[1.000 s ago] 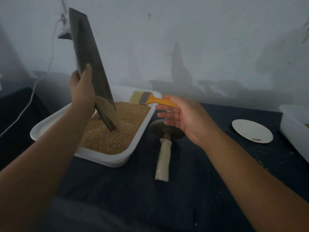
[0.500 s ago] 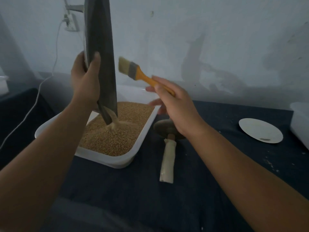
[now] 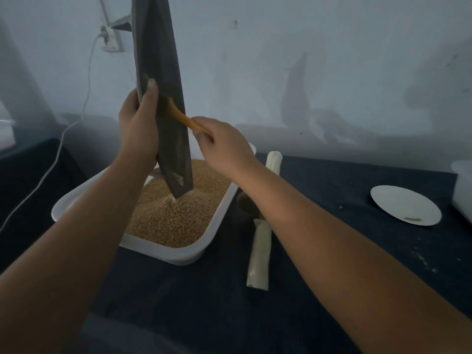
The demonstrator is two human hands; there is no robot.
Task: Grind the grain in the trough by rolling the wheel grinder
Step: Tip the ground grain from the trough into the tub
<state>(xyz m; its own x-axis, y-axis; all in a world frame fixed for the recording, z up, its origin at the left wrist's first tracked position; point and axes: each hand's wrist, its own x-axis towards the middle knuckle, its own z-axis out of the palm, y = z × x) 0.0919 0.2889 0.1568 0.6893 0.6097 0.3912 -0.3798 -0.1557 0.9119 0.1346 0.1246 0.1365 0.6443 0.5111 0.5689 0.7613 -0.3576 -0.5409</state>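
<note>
Upright trough, tipped over grain

Steeply on end, the long dark metal trough (image 3: 158,72) is clasped by the left hand (image 3: 139,123), its tip over golden grain (image 3: 173,215) in a white plastic tub (image 3: 178,254). Right hand (image 3: 224,149) fingers pinch an orange brush handle (image 3: 187,121); bristles seem hidden inside. The wheel grinder (image 3: 258,254), pale-wrapped handles, lies on the dark tabletop (image 3: 319,200).

White paper plate (image 3: 405,208) on dark tablecloth (image 3: 332,200), well right of the white tub (image 3: 176,254). White container (image 3: 462,185) just right of plate. Wall socket (image 3: 111,39) with white cable (image 3: 84,108) behind the tub, to its left.
</note>
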